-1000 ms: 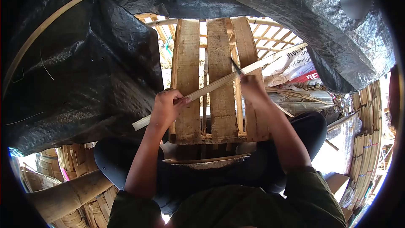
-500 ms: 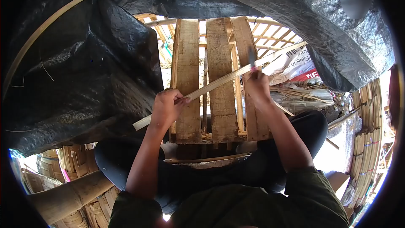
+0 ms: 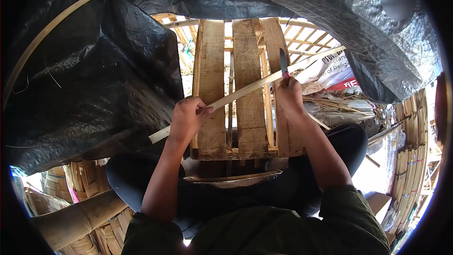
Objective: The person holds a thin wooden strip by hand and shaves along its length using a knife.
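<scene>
A long pale bamboo strip (image 3: 245, 90) slants across the wooden slats (image 3: 211, 71), from lower left to upper right. My left hand (image 3: 188, 114) is closed around it near its lower end, with a short length sticking out past my wrist. In my closed right hand (image 3: 289, 95) is a knife (image 3: 284, 61) with a reddish handle, mostly hidden by my fingers. Its dark blade points up and away from me and lies across the strip; whether it touches the strip I cannot tell.
Black plastic sheeting (image 3: 89, 89) hangs at the left and a greyer sheet (image 3: 349, 19) at the upper right. A printed banner (image 3: 335, 71) lies beyond my right hand. Bundled bamboo strips (image 3: 409, 174) stand at the right, and a thick bamboo pole (image 3: 80, 219) lies at lower left.
The knife blade, blurred before, now shows sharply and sits slightly lower. My right hand has shifted only slightly; my left hand keeps its hold on the strip.
</scene>
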A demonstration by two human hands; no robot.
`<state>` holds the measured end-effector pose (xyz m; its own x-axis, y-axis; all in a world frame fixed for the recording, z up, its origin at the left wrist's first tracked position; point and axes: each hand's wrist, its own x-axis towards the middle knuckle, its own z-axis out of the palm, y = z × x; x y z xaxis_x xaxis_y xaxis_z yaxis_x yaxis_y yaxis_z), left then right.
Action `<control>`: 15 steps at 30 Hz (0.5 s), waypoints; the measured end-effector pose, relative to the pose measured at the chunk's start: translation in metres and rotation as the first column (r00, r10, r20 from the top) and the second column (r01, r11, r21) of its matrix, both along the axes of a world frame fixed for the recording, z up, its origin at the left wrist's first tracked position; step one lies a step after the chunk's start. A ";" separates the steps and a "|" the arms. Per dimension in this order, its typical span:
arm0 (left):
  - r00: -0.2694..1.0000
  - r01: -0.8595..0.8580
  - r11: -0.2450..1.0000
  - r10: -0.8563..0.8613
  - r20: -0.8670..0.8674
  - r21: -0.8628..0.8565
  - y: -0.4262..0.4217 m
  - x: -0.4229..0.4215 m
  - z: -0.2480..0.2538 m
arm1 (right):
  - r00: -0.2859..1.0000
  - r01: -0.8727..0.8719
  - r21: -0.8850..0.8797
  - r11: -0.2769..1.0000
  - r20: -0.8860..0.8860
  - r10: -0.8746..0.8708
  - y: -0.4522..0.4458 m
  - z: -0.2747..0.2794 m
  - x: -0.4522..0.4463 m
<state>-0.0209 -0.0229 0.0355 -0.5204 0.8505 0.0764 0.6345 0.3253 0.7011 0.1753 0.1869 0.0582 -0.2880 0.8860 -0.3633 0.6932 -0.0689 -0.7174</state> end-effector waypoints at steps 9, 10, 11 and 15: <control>1.000 -0.005 1.000 0.005 -0.022 -0.002 -0.001 -0.001 -0.004 | 0.992 -0.125 0.049 0.991 -0.016 0.126 -0.013 -0.033 -0.007; 1.000 -0.004 1.000 0.004 -0.023 -0.003 -0.001 -0.002 -0.003 | 0.960 -0.277 0.121 0.953 0.078 0.269 -0.020 -0.036 -0.011; 1.000 -0.007 1.000 0.007 0.026 0.002 -0.002 -0.003 -0.002 | 0.973 -0.221 -0.016 0.975 0.068 0.222 -0.014 -0.032 -0.005; 1.000 -0.003 1.000 0.003 -0.024 0.020 -0.002 -0.003 -0.005 | 0.985 -0.170 -0.030 0.985 0.017 0.171 0.000 -0.030 -0.002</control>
